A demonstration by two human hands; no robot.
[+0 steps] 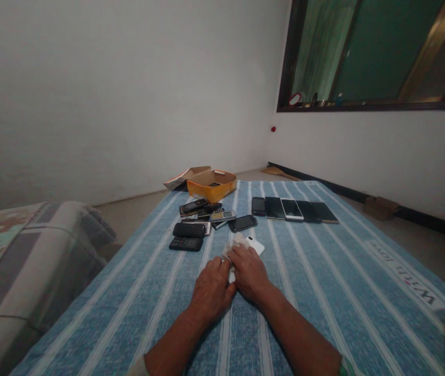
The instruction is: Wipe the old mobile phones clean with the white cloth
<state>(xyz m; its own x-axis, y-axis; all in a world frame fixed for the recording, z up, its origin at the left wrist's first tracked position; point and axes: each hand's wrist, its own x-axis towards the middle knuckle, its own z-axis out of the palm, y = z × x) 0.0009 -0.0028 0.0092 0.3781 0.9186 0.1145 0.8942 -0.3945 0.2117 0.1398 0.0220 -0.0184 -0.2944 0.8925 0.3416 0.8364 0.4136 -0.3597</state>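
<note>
**Inspector:** Position of the hands?

**Assistant:** Left hand [211, 290] and right hand [250, 271] lie side by side, touching, on the blue striped bedsheet [324, 292]. The right's bent fingers cover a smooth, slim white phone [256, 244]. A crumpled white cloth [233, 243] shows at both sets of fingertips. Whether either hand is clamped on anything, I cannot tell.

**Inspector:** Surroundings?

**Assistant:** Beyond the hands are a heap of keypad phones [201, 222], a row of glossy flat smartphones [293, 209] and an open orange cardboard box [211, 184].
</note>
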